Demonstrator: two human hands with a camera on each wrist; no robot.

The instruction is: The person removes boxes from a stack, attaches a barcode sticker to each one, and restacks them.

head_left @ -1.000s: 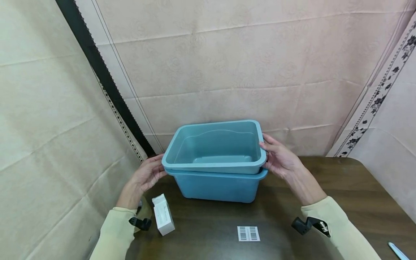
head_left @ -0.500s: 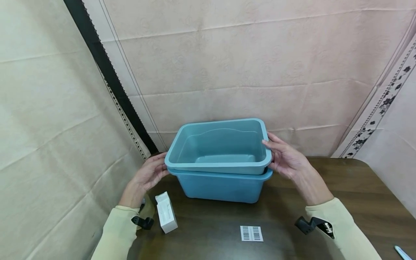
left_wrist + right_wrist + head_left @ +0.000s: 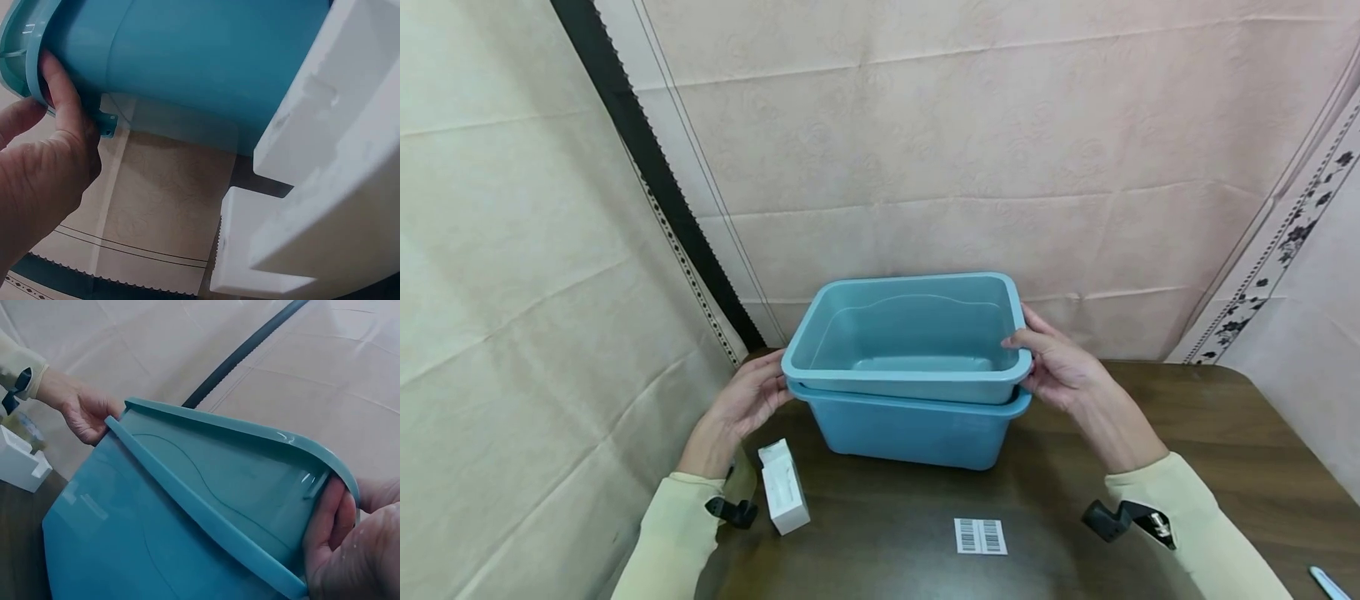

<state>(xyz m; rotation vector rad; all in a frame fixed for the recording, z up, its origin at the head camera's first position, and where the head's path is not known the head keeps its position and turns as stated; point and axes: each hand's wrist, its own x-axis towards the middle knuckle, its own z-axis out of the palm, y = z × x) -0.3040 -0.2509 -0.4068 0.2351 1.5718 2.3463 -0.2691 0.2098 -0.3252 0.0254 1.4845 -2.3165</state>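
Two blue plastic bins are stacked in the head view. A lighter upper bin (image 3: 902, 387) sits partly inside a darker lower bin (image 3: 910, 433), its rim slightly raised above the other. My left hand (image 3: 747, 400) holds the left end, fingers under a rim (image 3: 36, 62) in the left wrist view. At the right end, my right hand (image 3: 1060, 367) grips the upper bin, thumb over the rim and inside. The right wrist view has that hand's fingers (image 3: 328, 515) in the gap between the two rims, under the upper one.
On the brown table (image 3: 880, 517) a white box (image 3: 783, 492) stands near my left wrist. A barcode label (image 3: 981, 536) lies in front of the bins. A thin light-blue object (image 3: 1328, 583) is cut off at lower right. Cloth walls (image 3: 925, 150) enclose the back and sides.
My right thumb has moved from the outer rim over into the upper bin. The head view has shifted slightly. Both bins stay stacked, and my left hand keeps its place at the left end.
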